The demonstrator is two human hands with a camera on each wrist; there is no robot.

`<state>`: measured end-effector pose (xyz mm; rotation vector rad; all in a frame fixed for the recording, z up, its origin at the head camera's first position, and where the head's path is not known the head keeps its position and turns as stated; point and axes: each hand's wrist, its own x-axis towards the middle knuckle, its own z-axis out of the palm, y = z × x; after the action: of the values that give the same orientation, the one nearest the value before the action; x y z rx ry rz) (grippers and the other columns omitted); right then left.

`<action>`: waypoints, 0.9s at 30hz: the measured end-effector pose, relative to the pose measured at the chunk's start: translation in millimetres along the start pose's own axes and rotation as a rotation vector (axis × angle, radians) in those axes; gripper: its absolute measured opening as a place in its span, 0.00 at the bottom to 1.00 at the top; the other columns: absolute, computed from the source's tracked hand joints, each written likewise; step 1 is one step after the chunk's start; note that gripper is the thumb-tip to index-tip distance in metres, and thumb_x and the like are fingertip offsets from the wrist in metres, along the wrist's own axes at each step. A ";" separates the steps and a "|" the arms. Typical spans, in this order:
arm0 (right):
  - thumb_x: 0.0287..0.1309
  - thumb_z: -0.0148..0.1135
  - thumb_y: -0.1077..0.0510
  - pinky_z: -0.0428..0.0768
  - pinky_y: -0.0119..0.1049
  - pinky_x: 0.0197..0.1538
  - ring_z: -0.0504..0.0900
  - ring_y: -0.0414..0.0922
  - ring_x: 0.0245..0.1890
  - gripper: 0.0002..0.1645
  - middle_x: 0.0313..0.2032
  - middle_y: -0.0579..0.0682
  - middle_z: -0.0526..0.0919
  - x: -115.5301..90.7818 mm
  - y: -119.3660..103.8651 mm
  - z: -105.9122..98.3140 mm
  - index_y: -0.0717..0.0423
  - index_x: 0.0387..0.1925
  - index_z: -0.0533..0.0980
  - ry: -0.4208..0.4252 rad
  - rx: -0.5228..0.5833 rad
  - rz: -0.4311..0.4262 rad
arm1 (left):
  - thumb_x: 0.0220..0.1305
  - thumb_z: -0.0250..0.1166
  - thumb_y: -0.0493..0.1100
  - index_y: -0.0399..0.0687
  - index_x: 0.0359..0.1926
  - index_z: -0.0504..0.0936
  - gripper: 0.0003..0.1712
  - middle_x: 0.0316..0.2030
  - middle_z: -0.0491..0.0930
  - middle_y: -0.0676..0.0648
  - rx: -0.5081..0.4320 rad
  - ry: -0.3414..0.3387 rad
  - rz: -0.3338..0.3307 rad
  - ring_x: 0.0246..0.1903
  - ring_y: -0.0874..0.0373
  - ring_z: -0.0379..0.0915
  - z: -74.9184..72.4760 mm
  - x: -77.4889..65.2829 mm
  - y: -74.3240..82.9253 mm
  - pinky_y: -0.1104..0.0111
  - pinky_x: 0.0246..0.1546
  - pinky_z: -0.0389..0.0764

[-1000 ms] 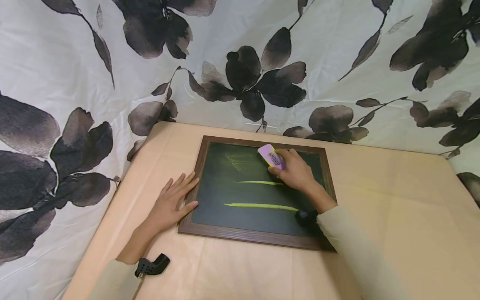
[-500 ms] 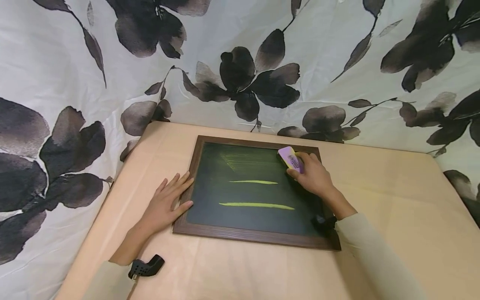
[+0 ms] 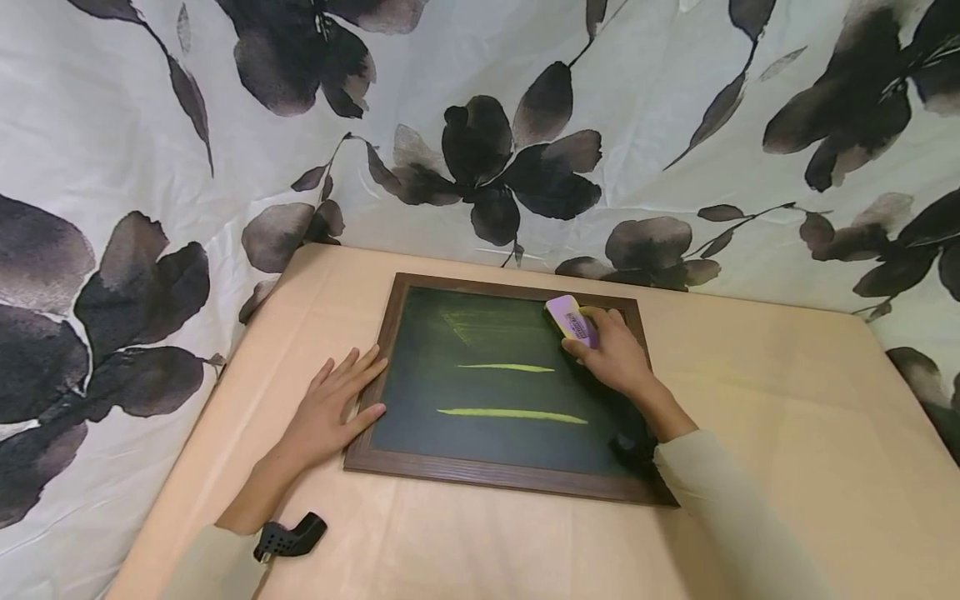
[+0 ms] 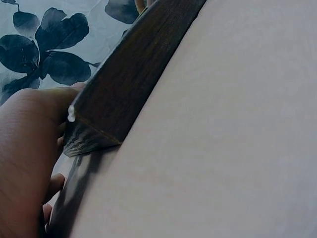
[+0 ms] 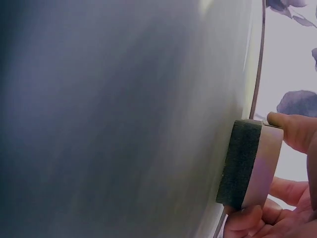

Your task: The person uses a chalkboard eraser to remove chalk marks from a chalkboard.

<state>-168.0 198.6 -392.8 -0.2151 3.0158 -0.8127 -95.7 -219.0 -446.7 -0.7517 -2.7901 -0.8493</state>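
A framed chalkboard [image 3: 480,442] lies on the table, with two bold yellow chalk lines and a faint yellow smear toward its upper left. My right hand [image 3: 618,354] pinches a purple chalkboard eraser [image 3: 570,321] between thumb and fingers over the board's upper right. In the right wrist view the eraser's dark felt [image 5: 240,163] faces the board surface [image 5: 124,124]. My left hand [image 3: 330,412] rests with spread, straight fingers at the left side of the brown wooden frame [image 3: 382,358]. The left wrist view shows that hand [image 4: 29,139] beside a corner of the frame [image 4: 129,74].
The pale table [image 3: 480,542] extends around the board. Behind it hangs a white cloth [image 3: 420,50] with dark flowers. A black wrist camera [image 3: 292,537] sits on the left wrist, another [image 3: 633,450] on the right.
My right hand moved the eraser rightward across the upper board, then slightly back left. The upper bold line's right end, covered before, now shows. The left hand keeps its place at the frame.
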 end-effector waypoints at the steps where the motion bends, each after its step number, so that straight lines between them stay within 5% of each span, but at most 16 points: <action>1: 0.58 0.65 0.49 0.67 0.41 0.30 0.70 0.53 0.34 0.39 0.44 0.62 0.69 0.9 -3.3 1.5 0.65 0.65 0.64 -0.003 0.005 0.007 | 0.64 0.61 0.58 0.50 0.71 0.64 0.37 0.71 0.56 0.45 -0.001 0.003 0.002 0.70 0.41 0.48 -0.1 0.4 -0.1 0.43 0.67 0.43; 27: 0.57 0.64 0.44 0.70 0.40 0.29 0.72 0.48 0.34 0.40 0.42 0.56 0.71 28.9 -82.4 50.2 0.59 0.66 0.66 -0.077 0.032 -0.029 | 0.63 0.62 0.57 0.49 0.70 0.66 0.37 0.70 0.58 0.44 -0.010 0.019 0.017 0.69 0.39 0.50 0.7 0.8 -0.3 0.42 0.66 0.43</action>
<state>-183.6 99.1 -394.2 -0.2840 2.9323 -0.8335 -96.6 -218.5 -447.3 -0.7630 -2.7612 -0.8633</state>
